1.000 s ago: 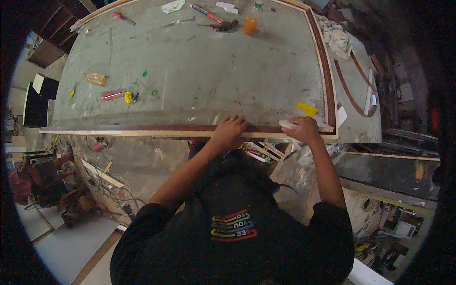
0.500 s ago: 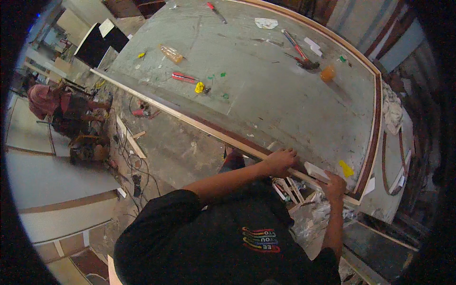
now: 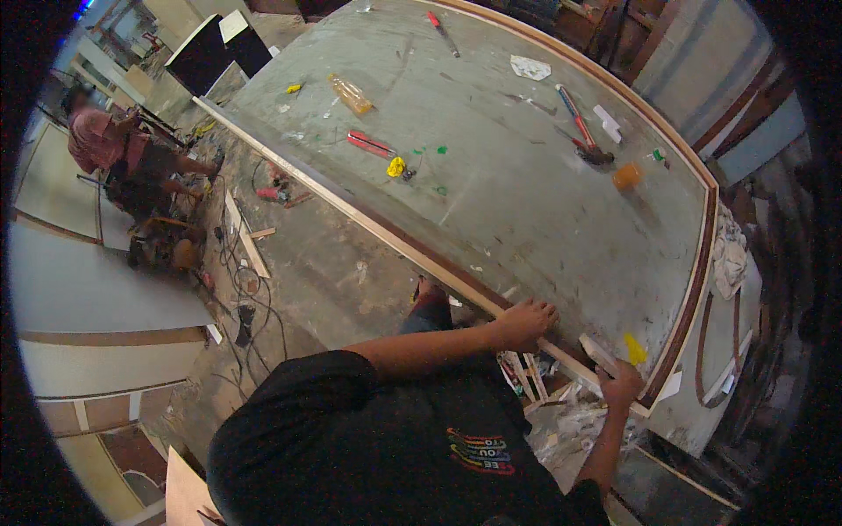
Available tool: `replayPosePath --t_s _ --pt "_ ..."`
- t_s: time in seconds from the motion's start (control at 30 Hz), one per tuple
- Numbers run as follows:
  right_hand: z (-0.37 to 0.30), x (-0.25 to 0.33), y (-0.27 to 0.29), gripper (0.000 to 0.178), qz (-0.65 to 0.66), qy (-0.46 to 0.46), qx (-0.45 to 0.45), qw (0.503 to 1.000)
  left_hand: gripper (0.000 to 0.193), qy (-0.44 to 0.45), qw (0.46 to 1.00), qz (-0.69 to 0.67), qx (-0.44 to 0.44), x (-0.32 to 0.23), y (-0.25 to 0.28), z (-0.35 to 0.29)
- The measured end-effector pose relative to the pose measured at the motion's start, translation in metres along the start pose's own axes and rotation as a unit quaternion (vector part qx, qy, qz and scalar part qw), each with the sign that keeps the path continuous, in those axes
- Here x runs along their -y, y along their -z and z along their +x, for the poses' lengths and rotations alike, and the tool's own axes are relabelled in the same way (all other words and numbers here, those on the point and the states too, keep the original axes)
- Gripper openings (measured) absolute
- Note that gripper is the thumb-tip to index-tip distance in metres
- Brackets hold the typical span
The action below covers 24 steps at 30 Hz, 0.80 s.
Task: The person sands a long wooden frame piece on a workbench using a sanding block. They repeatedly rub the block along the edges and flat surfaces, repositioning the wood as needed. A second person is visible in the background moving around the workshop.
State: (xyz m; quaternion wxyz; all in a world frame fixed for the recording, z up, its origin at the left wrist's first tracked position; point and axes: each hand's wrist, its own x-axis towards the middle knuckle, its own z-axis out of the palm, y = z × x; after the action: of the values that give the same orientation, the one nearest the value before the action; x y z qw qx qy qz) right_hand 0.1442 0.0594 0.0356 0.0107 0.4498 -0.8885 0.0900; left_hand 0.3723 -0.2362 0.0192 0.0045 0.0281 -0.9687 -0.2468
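Observation:
A large grey panel (image 3: 509, 219) lies in front of me, bordered by a pale and dark brown wooden edging strip (image 3: 386, 237). My left hand (image 3: 524, 325) is closed over the near strip, fingers curled toward the panel. To its right, close to the near right corner, my right hand (image 3: 621, 384) grips a pale, flat block (image 3: 598, 356) against the same strip. The block's underside and some of the right fingers are hidden. A yellow scrap (image 3: 635, 349) lies just beyond the right hand.
On the panel are a hammer (image 3: 581, 127), an orange cup-like container (image 3: 627, 176), a clear bottle (image 3: 351, 94), a red cutter-like tool (image 3: 370, 144) and a yellow lump (image 3: 396, 167). Cables (image 3: 250, 307) and wood offcuts (image 3: 247, 235) litter the floor. Another person (image 3: 110, 140) is at far left.
My view has shifted, so the panel sits lower and further right. The block in my right hand has turned to a steeper angle along the strip. My left hand stays on the strip.

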Motion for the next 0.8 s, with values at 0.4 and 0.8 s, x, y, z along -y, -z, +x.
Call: replayPosePath --t_s 0.4,0.8 --pt "-0.009 -0.005 -0.002 0.064 0.011 0.018 0.005 1.000 0.081 -0.004 1.000 0.027 0.008 0.003 -0.007 -0.002" --pt "0.007 0.055 -0.043 0.062 -0.005 0.042 -0.034 0.999 0.076 -0.019 0.999 0.044 -0.005 -0.001 -0.003 -0.004"
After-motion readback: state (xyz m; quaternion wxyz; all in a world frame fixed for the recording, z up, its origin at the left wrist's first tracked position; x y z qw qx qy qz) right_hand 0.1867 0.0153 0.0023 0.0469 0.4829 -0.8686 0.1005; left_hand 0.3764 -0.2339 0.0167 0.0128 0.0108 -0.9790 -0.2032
